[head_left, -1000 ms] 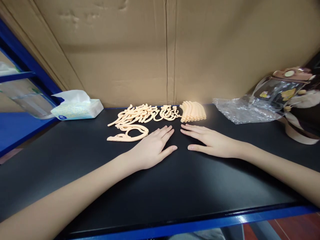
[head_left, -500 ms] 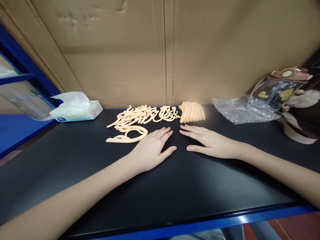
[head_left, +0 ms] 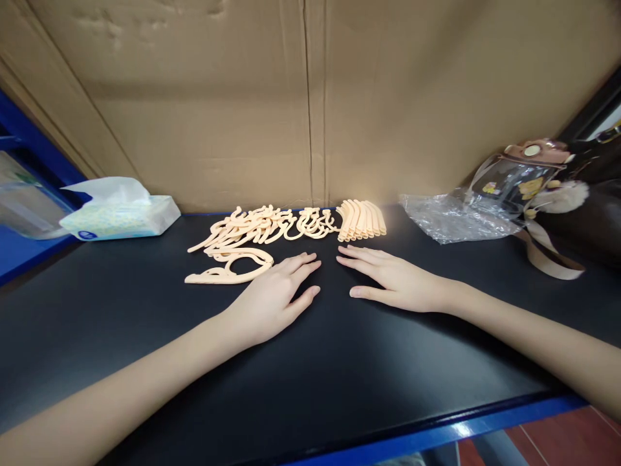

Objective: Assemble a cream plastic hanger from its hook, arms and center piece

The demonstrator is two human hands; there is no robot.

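My left hand (head_left: 272,296) lies palm down on the black tabletop (head_left: 310,382), fingers stretched and thumb apart, holding nothing. Just left of its fingers is a peach folding hanger (head_left: 228,277), partly hidden by the hand. My right hand (head_left: 392,278) also rests flat with fingers extended, a short gap from the left one. Beyond its fingertips stands a neat row of curved peach tubes (head_left: 361,220). Farther back, behind the left hand, lies a heap of curved peach plastic pieces (head_left: 247,226). Between heap and tubes sits a small cluster of peach hooks (head_left: 315,222).
A tissue pack (head_left: 123,217) stands at the back left. At the back right lie a crumpled clear plastic bag (head_left: 451,217) and a transparent bottle with a brown lid (head_left: 517,178), its strap hanging down. A cardboard wall (head_left: 218,129) closes off the back.
The view has shifted slightly, so everything appears a little farther left. Both hands keep the same flat pose, and the peach pieces stay where they were on the table.
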